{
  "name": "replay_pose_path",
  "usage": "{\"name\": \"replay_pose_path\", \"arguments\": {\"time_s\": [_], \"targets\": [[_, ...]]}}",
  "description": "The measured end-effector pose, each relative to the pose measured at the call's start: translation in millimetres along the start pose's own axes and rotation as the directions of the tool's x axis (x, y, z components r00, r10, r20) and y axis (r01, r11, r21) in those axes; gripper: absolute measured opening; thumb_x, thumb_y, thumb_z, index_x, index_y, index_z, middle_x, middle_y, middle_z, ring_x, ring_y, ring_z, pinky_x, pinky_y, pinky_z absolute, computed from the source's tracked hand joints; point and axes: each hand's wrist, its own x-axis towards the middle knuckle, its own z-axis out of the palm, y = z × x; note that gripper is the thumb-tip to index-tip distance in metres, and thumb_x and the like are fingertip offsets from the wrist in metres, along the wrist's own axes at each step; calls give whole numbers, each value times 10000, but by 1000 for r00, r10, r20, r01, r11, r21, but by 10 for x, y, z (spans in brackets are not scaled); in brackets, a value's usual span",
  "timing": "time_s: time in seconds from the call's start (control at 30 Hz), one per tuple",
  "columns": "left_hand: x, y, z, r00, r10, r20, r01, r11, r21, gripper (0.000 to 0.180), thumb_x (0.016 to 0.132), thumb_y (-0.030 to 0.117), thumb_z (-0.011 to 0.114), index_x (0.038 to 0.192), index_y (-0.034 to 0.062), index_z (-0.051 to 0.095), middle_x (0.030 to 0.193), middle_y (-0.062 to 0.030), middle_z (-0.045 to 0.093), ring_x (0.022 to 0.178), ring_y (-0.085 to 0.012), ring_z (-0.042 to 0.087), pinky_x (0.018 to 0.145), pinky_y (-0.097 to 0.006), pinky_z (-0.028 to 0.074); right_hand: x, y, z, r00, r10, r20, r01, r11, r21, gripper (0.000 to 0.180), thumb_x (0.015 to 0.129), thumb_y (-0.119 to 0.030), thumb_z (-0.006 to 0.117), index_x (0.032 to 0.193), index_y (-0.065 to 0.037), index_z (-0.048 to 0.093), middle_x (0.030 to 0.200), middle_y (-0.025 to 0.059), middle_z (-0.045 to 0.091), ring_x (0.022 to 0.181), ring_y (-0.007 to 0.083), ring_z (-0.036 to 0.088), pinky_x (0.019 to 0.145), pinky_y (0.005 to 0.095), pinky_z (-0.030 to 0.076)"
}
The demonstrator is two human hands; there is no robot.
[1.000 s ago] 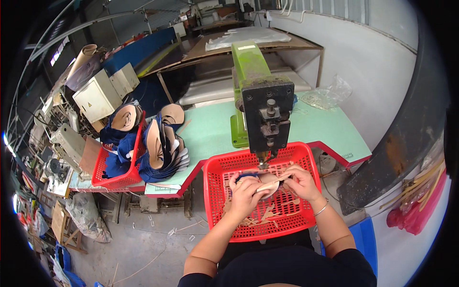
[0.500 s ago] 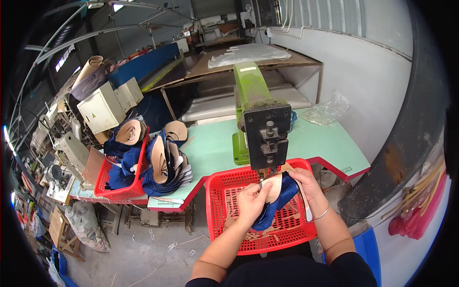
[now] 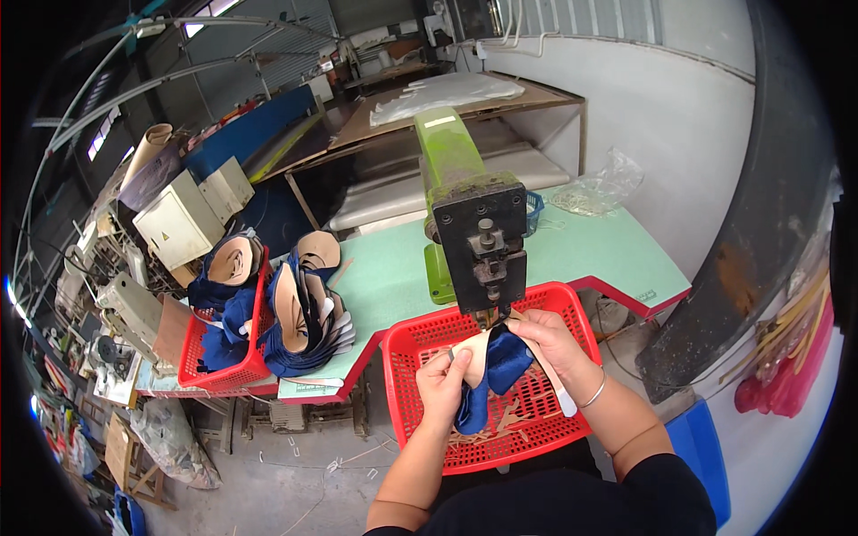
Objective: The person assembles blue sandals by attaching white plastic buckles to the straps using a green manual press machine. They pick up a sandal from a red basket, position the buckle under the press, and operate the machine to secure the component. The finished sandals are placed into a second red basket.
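Note:
A navy-blue shoe upper (image 3: pixel 509 364) with a beige lining is stretched between my two hands, under the head of a green post machine (image 3: pixel 444 147). My left hand (image 3: pixel 441 382) pinches its beige edge between thumb and fingers. At the other side, my right hand (image 3: pixel 556 347) grips it close beside the machine's working tip, and a pale strip hangs down below that hand. The black front plate (image 3: pixel 483 241) of the machine stands just above and beyond the fingers. Beneath the upper, a red plastic basket (image 3: pixel 398 357) holds thin beige offcuts.
On the pale green table (image 3: pixel 384 272), a stack of navy-and-beige uppers (image 3: pixel 299 313) stands beside a second red basket (image 3: pixel 228 375) filled with similar pieces. A clear plastic bag (image 3: pixel 599 192) lies at the back right. A thick dark post (image 3: pixel 724 241) rises at right.
The upper has turned and folded in my hands, with its beige part now further left. My left hand has shifted slightly left. The whole view has shifted a little.

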Motion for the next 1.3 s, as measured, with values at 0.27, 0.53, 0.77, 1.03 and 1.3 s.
{"name": "replay_pose_path", "arguments": {"time_s": [0.27, 0.53, 0.77, 1.03, 1.3], "targets": [[15, -40, 27, 995, -7, 96, 11, 999, -48, 197, 836, 165, 629, 848, -28, 666, 787, -26, 605, 698, -76, 529, 608, -222, 407, 28, 49, -151, 997, 71, -14, -71, 996, 59, 128, 817, -148, 616, 770, -29, 612, 738, 27, 614, 624, 65, 561, 556, 195, 432], [22, -71, -23, 980, -171, 103, 194, 942, -273, 235, 856, 218, 608, 920, -2, 662, 722, 2, 621, 575, -33, 501, 509, -186, 358, 84, 78, -77, 992, 31, 126, -40, 997, 68, 97, 839, -104, 584, 851, -11, 608, 768, 21, 608, 669, 71, 575, 604, 202, 467], [212, -94, -296, 949, -220, 227, 275, 929, -250, 245, 836, 240, 623, 875, 1, 659, 753, -39, 647, 625, -97, 581, 585, -234, 456, -42, 112, 48, 994, 7, 110, -13, 999, 50, 112, 838, -134, 627, 824, -25, 609, 739, -15, 579, 648, 50, 531, 596, 200, 448], [259, -127, -408, 919, -250, 307, 338, 897, -283, 248, 837, 239, 621, 884, -2, 656, 789, -63, 657, 664, -118, 602, 626, -249, 468, -42, 202, 60, 992, 39, 124, -48, 997, 65, 121, 833, -137, 636, 844, -18, 613, 765, 7, 601, 663, 56, 547, 591, 199, 452], [24, -78, -201, 926, -327, 189, 370, 886, -279, 253, 852, 262, 604, 844, 14, 651, 755, -48, 646, 627, -103, 585, 578, -239, 463, -43, 83, 78, 996, 79, 32, -82, 991, 103, 153, 841, -154, 606, 816, -3, 607, 716, 21, 605, 591, 64, 552, 551, 189, 445]]}}
